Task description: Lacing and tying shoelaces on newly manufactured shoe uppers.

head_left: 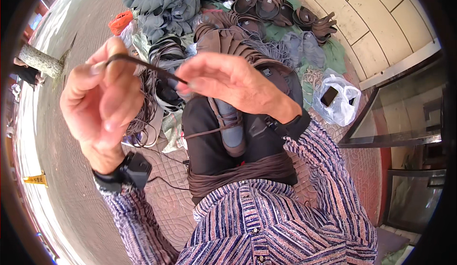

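A dark brown shoelace (154, 68) is stretched in the air between my two hands, above the left side of my lap. My left hand (102, 93) is raised and pinches one part of it between thumb and fingers. The other end runs to the fingertips of my right hand (238, 82), which close on it with the thumb. Between my thighs rests a blue-grey shoe (231, 134), toe toward me, with brown lacing across it; my right hand hides its far part. A thick bundle of brown laces (243, 170) lies over my lap.
Beyond my knees lie stacked brown shoe uppers (238, 51) and a heap of grey ones (164, 8). A clear plastic bag (340, 105) with a dark phone-like object is at the right, near a tiled wall (357, 22). Loose cords (143, 117) tangle beside my left knee.
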`<action>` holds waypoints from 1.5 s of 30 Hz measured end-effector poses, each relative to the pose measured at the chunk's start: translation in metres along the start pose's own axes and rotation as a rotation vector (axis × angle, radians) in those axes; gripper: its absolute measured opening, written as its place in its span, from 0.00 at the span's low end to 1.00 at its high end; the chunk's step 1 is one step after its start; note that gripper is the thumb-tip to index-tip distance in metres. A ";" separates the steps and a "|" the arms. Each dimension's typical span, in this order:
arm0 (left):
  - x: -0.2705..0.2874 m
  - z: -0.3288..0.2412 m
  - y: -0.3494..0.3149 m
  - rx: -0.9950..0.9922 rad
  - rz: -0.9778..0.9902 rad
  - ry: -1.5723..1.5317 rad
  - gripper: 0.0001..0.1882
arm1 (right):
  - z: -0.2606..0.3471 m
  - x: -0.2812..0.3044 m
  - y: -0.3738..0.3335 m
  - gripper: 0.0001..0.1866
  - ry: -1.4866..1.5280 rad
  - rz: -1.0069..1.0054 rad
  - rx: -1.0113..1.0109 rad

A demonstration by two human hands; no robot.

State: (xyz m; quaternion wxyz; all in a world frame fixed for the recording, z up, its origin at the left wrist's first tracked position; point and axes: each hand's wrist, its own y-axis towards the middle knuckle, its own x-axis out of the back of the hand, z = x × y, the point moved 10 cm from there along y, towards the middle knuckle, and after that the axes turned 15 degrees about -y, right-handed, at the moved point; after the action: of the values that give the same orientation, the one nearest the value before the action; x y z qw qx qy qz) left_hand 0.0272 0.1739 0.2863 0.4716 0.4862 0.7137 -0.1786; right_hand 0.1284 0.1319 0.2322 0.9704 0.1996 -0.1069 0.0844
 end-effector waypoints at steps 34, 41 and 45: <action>0.234 0.186 0.046 0.517 -0.055 0.644 0.15 | -0.132 0.007 -0.117 0.05 -1.030 -0.214 -0.328; 0.218 0.184 0.042 0.534 0.070 0.791 0.26 | -0.166 0.021 -0.121 0.04 -0.581 -0.278 -0.531; 0.201 0.173 0.048 0.457 0.120 1.530 0.36 | -0.137 0.021 -0.119 0.05 -0.958 -0.456 -0.351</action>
State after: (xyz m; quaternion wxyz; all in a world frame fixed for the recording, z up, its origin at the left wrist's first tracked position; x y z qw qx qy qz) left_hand 0.1384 0.1784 0.0413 -0.2510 0.5959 0.7577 0.0884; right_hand 0.1970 0.0822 0.0702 0.8258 0.0693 -0.5023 -0.2468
